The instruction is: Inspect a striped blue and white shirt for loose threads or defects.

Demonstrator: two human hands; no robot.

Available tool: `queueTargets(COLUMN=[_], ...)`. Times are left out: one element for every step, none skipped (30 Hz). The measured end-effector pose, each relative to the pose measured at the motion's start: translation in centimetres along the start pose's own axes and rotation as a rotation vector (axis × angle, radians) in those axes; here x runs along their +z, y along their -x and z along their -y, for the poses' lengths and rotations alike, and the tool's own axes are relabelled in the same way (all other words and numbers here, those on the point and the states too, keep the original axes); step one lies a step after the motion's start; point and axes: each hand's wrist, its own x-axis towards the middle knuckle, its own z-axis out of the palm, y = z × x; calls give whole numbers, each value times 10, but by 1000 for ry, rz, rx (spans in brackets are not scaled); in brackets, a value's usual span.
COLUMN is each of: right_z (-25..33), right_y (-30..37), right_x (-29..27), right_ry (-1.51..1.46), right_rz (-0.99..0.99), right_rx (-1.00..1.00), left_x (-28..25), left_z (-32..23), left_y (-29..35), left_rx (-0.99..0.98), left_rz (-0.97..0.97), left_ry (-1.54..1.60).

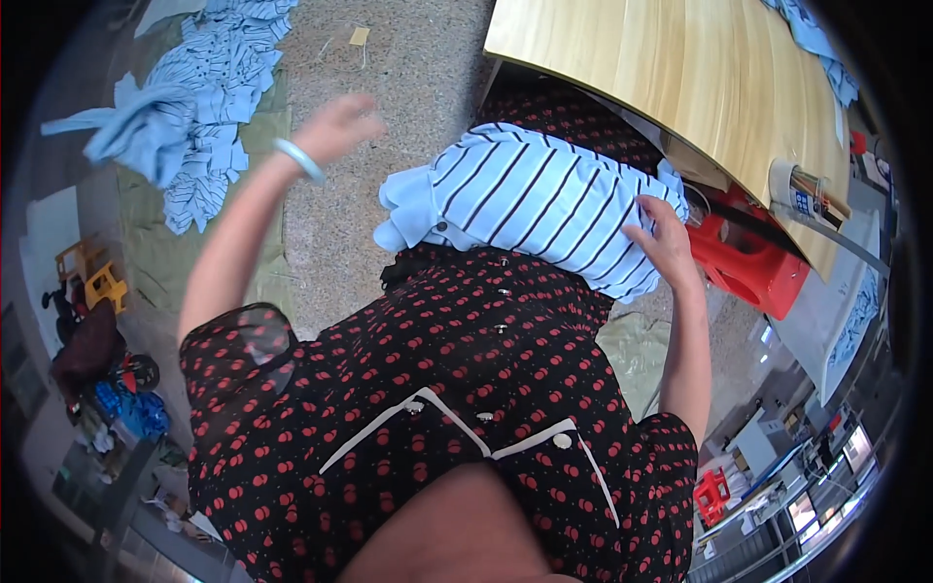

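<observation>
A folded light blue shirt (544,199) with dark stripes lies across my lap, its plain blue collar and a dark button at the left end. My right hand (666,241) grips the shirt near its right end, thumb and fingers on the cloth. Out to the left, my left hand (342,126) is raised over the floor, slightly blurred, with its fingers stretched out and nothing in them. Farther left, a blurred light blue garment (146,136) with a trailing strip appears over a heap of similar striped garments (219,97); whether it touches the heap I cannot tell.
A wooden table (632,58) stands ahead to the right, with a cup of tools (799,189) at its edge. Red plastic stools (743,257) are beside my right arm. The heap lies on a greenish floor sheet (155,253). A small yellow chair (102,287) stands far left.
</observation>
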Motion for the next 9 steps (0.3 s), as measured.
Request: queueTargets(right_z=[0,11,11,9,11,14,15,7,2], right_y=[7,13,23,35,47,55,63,74,83], right_x=[-3,-6,-3,1,8,14,18,28,34], right_ry=[75,63,85,106,156,114,83,100,118], right_rz=[15,73,40,4,-49,-102,-162,-195,-205], right_rx=[-36,24,-21,-59,-61,-69,-65,4,64], left_x=[26,48,68,84,96,99,102,102,109], left_z=[-24,-35,-38,-39,-41,-46,-44,-39,-41], left_y=[11,22,34,45,55,63,62,62,56], left_rx=[119,155,196,270,344,290,272,255,276], left_rz=[201,279,361,283,205,184,174,164,182], left_ry=[-125,-129,-130,-131,-130,-139,-162,-185,-176])
